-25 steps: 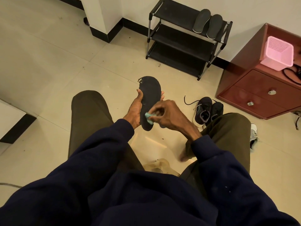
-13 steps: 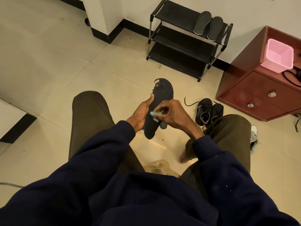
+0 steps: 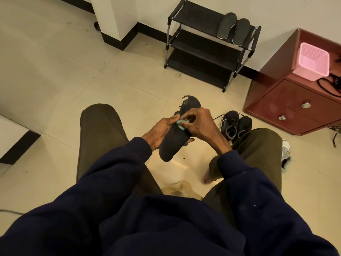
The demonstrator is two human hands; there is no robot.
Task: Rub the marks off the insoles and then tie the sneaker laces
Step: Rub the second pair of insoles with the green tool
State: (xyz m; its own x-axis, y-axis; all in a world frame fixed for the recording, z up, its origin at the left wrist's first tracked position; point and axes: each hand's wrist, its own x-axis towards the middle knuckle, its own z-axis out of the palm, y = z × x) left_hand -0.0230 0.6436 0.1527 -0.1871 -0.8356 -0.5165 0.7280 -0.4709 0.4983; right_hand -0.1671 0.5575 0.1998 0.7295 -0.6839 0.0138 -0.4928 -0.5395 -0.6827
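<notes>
We see an insole (image 3: 173, 145) that looks dark and matt, with a torn, rough edge at its tip. We cannot tell what the teal piece (image 3: 180, 125) on it is made of. The floor (image 3: 55, 74) is smooth, shiny tile. The rack (image 3: 199, 21) has shiny metal poles and matt black shelves. The cabinet (image 3: 287, 97) is glossy red-brown wood with shiny metal knobs (image 3: 306, 105). The basket (image 3: 313, 60) is pink plastic. The sleeves (image 3: 120, 172) are soft dark cloth.

The right hand (image 3: 199, 123) has moved the small teal eraser (image 3: 180, 124) up the dark foam insole (image 3: 174, 143). The insole now leans further right.
</notes>
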